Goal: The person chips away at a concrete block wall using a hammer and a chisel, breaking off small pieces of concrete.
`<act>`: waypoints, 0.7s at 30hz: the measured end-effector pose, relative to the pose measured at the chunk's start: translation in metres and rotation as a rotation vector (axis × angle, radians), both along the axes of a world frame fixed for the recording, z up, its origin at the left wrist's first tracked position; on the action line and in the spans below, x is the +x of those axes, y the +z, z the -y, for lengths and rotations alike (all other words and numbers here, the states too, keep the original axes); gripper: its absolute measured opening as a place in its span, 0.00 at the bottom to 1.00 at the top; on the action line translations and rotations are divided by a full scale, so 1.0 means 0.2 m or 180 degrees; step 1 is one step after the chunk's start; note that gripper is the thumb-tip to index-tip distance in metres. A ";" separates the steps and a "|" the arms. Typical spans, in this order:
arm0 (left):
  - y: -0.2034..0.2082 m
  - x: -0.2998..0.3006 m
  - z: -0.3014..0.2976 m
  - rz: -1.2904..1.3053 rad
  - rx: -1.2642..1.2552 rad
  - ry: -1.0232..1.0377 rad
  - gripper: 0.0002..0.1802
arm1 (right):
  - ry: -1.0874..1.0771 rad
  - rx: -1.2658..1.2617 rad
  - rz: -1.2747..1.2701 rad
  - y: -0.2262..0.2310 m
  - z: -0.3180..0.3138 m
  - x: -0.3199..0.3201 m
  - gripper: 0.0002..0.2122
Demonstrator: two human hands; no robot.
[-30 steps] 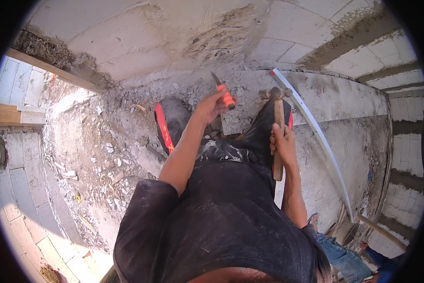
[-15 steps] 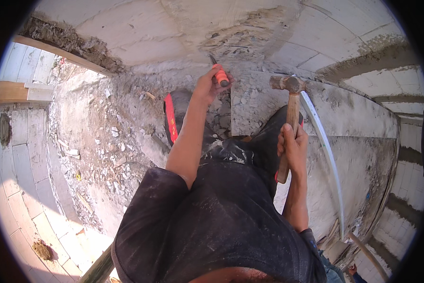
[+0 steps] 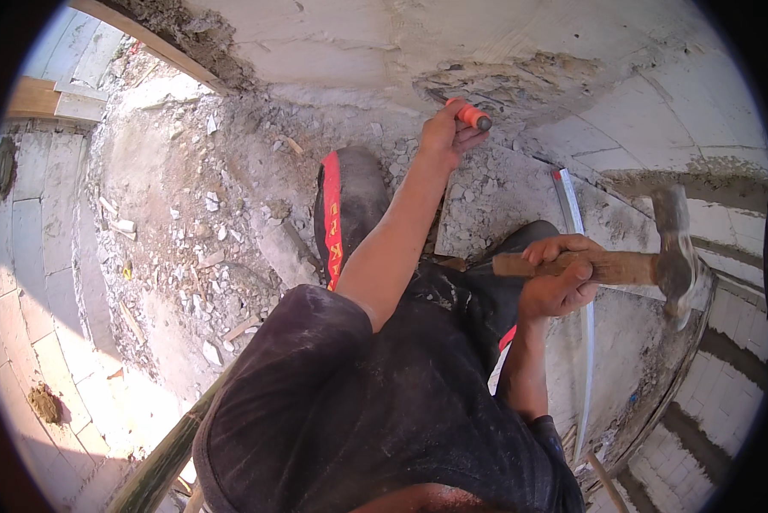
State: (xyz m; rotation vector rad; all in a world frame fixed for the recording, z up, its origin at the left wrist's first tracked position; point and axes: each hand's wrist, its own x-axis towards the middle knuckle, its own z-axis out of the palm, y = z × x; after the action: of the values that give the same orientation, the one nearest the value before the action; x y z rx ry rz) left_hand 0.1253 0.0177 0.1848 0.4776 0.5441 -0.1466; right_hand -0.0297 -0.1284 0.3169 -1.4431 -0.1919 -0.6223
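Note:
My left hand (image 3: 449, 133) is closed round the orange grip of a chisel (image 3: 472, 114), held up against the chipped patch (image 3: 538, 77) low on the block wall. Its tip is hidden by the hand and the grip. My right hand (image 3: 563, 278) grips the wooden handle of a hammer (image 3: 627, 268) near its middle. The hammer lies sideways, with its metal head (image 3: 678, 256) out to the right, well away from the chisel.
Broken chips and rubble (image 3: 204, 231) cover the ground to the left. A long pale metal strip (image 3: 585, 359) lies right of my legs. At lower left a bamboo pole (image 3: 166, 453) slants beside me. A wooden beam (image 3: 149, 38) crosses at upper left.
The hammer has swung from upright to sideways, its head moving right and down. My left hand and the chisel have shifted right and up toward the chipped patch. The whole view has turned somewhat.

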 end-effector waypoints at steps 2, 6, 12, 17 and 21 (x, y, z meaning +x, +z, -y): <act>0.03 0.01 0.02 0.0046 -0.0100 -0.0084 0.16 | -0.0054 0.0110 0.0056 -0.16 -0.03 0.04 0.20; 0.04 0.07 0.06 0.0085 -0.0228 -0.0137 0.16 | -0.0130 -0.1150 -0.1363 -0.37 -0.02 0.18 0.16; -0.03 0.07 0.04 0.0007 -0.0179 0.0107 0.15 | 0.0008 -0.0175 -0.1230 -0.16 -0.01 0.09 0.14; -0.02 0.14 0.02 -0.0140 -0.0170 -0.0117 0.17 | -0.0073 -0.0358 -0.1543 -0.31 -0.09 0.24 0.14; -0.07 0.21 0.07 -0.0229 0.0043 -0.0061 0.17 | 0.0153 -0.0440 -0.2129 -0.22 0.00 0.21 0.14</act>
State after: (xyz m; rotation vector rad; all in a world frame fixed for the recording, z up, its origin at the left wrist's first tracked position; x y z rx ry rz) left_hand 0.1666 0.0036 0.1705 0.4920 0.6114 -0.1790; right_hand 0.0126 -0.1292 0.2722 -1.6977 0.2609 -0.0643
